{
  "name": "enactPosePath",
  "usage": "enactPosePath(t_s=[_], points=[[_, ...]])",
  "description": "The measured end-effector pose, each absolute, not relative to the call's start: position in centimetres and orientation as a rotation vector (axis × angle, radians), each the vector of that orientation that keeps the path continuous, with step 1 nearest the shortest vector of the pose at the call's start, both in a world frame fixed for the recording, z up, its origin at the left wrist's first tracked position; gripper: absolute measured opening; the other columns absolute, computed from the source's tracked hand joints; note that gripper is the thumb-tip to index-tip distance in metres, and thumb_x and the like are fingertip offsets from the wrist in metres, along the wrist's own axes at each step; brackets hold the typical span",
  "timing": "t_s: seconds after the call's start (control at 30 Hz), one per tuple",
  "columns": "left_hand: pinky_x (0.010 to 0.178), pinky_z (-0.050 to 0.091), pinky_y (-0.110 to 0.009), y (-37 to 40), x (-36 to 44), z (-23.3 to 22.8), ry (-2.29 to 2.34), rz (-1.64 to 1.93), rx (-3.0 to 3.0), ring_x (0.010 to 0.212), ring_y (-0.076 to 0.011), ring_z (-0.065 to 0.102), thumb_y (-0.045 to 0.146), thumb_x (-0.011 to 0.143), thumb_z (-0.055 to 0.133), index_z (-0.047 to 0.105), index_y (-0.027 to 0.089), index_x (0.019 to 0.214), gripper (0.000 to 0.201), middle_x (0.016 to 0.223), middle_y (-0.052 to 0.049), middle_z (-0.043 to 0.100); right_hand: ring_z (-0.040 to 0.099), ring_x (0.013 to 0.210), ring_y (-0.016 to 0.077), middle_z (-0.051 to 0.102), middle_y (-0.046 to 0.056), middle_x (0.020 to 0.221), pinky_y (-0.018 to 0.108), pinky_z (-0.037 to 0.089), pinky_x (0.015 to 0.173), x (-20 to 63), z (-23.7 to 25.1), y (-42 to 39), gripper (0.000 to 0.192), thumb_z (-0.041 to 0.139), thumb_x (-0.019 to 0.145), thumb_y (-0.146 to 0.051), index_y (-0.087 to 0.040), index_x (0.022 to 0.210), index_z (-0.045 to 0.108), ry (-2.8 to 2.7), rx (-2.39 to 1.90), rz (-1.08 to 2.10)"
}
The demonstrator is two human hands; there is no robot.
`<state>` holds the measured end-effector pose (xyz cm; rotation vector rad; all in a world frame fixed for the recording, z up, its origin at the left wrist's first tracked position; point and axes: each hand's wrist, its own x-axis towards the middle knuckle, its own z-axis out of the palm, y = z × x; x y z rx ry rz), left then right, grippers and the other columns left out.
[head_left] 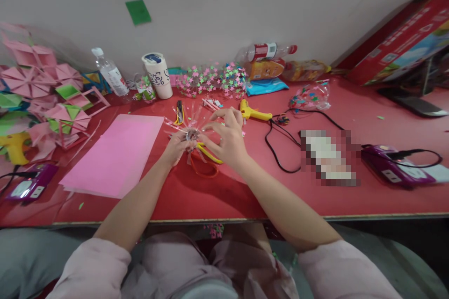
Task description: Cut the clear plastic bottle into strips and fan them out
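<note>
My left hand [177, 147] pinches a clear plastic bottle piece [192, 134] by its middle. Its side is cut into many thin strips that fan outward like petals. Over the right side of those strips, my right hand [226, 135] is curved with its fingers apart, the thumb and forefinger close to the piece. Whether the fingertips touch a strip is hard to make out. Below the hands lies a yellow curved handle [210, 154] beside an orange loop [205, 169], both partly covered. A yellow and black utility knife [180, 113] and pink striped straws [211, 105] lie just behind.
Pink paper sheets [115, 154] lie left, beside folded paper shapes [45, 88]. A yellow glue gun [254, 112] with a black cord sits right of my hands. Star-covered clear bottles [213, 81], a white cup [157, 76] and a water bottle [110, 74] line the wall. Purple power strips [396, 165] flank both sides.
</note>
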<state>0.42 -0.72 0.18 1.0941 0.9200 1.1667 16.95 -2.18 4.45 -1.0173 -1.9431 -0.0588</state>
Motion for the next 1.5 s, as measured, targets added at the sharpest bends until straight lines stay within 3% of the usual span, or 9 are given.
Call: enactPosePath(t_s=[0.33,0.53,0.73,0.97,1.2,1.5], points=[[0.046,0.028,-0.020,-0.9,0.2,0.5,0.885,1.199,1.049,0.046,-0.0036,0.039,0.013,0.051,0.066,0.061,0.017,0.089,0.039,0.061,0.007,0.054,0.052,0.099,0.0242,0.056,0.005,0.101,0.046,0.036,0.092,17.1,4.7,-2.4,0.015,0.058,0.082,-0.030,-0.025,0.095,0.065,-1.937,-0.904,-0.022],[0.046,0.028,-0.019,-0.9,0.3,0.4,0.833,1.265,1.055,0.047,-0.0032,0.039,0.017,0.056,0.071,0.056,0.018,0.086,0.033,0.060,0.008,0.050,0.053,0.093,0.0206,0.058,0.004,0.092,0.040,0.038,0.087,17.1,4.7,-2.2,0.010,0.055,0.088,-0.027,-0.023,0.085,0.064,-1.912,-0.862,-0.007],[0.046,0.031,-0.018,-0.8,0.3,0.3,0.919,1.334,1.052,0.050,-0.0028,0.042,0.022,0.054,0.079,0.055,0.020,0.091,0.045,0.070,0.007,0.056,0.053,0.086,0.0198,0.060,0.002,0.082,0.039,0.040,0.085,16.9,4.7,-2.1,0.016,0.055,0.089,-0.030,-0.023,0.078,0.064,-1.963,-0.871,0.021],[0.046,0.030,-0.021,-0.7,0.3,0.3,0.901,1.289,1.073,0.047,-0.0033,0.043,0.024,0.059,0.077,0.056,0.018,0.090,0.038,0.073,0.005,0.060,0.056,0.083,0.0202,0.061,0.002,0.081,0.043,0.040,0.090,17.7,5.5,-2.6,0.016,0.052,0.088,-0.031,-0.025,0.080,0.065,-1.822,-0.866,-0.009],[0.046,0.030,-0.020,-0.5,0.1,-0.2,0.865,1.296,1.126,0.048,-0.0031,0.043,0.023,0.063,0.074,0.057,0.019,0.093,0.035,0.079,0.002,0.065,0.057,0.082,0.0193,0.063,0.003,0.084,0.040,0.042,0.085,17.9,5.5,-2.0,0.012,0.054,0.086,-0.024,-0.023,0.084,0.065,-1.808,-0.838,-0.066],[0.044,0.029,-0.020,-0.4,-0.1,-0.4,0.885,1.232,1.170,0.044,-0.0036,0.038,0.024,0.063,0.072,0.062,0.017,0.090,0.030,0.056,0.007,0.049,0.052,0.087,0.0206,0.061,0.005,0.085,0.039,0.042,0.082,17.6,5.0,-1.5,0.018,0.056,0.088,-0.031,-0.023,0.084,0.072,-2.058,-0.880,0.025]])
